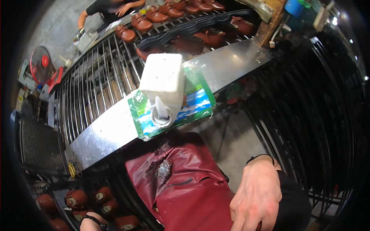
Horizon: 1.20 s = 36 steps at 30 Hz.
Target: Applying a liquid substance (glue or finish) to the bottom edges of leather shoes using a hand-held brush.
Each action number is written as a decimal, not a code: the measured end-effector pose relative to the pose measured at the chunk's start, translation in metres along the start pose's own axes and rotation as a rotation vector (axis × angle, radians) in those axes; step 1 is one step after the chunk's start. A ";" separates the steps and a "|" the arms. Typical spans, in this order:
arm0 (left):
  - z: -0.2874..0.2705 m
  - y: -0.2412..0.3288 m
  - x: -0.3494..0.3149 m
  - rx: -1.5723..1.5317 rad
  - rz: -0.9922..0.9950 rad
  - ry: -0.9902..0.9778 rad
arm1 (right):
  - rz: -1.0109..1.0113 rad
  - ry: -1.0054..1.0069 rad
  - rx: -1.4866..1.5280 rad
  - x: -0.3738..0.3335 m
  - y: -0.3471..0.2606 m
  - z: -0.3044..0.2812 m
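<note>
My right hand (256, 198) is at the lower right, back up, beside the dark red apron (192, 200). Its fingers bend downward and the lower edge cuts off their tips. A sliver of something dark red shows between them, too little to name. Of my left arm only the banded wrist (91, 222) appears at the bottom left; its fingers are out of sight. Ahead of me, a white plastic container (163, 77) has its round mouth facing me, with a whitish tapered piece (162, 107) sticking out. Under it lies a green and blue printed sheet (198, 102).
The sheet rests on a metal ledge (102, 123) before a roller rack (92, 92). Brown shoes (156, 15) and black soles (185, 32) stand at the back. More brown shoes (76, 199) sit lower left. Beyond are a co-worker (110, 11) and a fan (41, 65).
</note>
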<state>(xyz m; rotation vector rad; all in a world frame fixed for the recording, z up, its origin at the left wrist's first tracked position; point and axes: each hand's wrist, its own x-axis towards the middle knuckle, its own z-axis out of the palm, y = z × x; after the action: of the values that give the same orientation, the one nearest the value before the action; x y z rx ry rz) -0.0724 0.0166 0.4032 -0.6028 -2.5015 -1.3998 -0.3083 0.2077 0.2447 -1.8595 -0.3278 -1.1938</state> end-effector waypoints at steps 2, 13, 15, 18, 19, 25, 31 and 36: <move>0.005 0.004 0.014 0.005 -0.090 0.089 | -0.086 0.030 0.052 0.001 -0.002 0.001; -0.027 -0.010 0.041 -0.171 0.160 -0.535 | 0.105 0.306 -0.679 -0.001 -0.036 -0.018; -0.022 -0.016 0.041 -0.135 0.129 -0.406 | -0.010 0.404 -0.564 -0.007 -0.023 -0.029; -0.019 -0.028 0.042 -0.093 0.086 -0.296 | -0.107 0.494 -0.547 -0.017 -0.012 -0.041; -0.019 -0.032 0.042 -0.080 0.076 -0.270 | -0.121 0.511 -0.555 -0.019 -0.010 -0.047; -0.018 -0.069 0.036 -0.021 0.028 -0.182 | -0.237 0.726 -0.619 -0.049 -0.004 -0.092; -0.004 -0.115 0.008 0.029 -0.047 -0.052 | -0.094 0.867 -0.682 -0.109 0.024 -0.085; 0.005 -0.136 -0.033 0.054 -0.100 0.076 | -0.139 0.910 -0.536 -0.130 0.042 -0.041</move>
<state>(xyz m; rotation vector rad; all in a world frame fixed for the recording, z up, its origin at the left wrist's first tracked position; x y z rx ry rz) -0.1038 -0.0505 0.2840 -0.4117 -2.5315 -1.3569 -0.3721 0.1806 0.1206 -1.4990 0.4163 -2.2246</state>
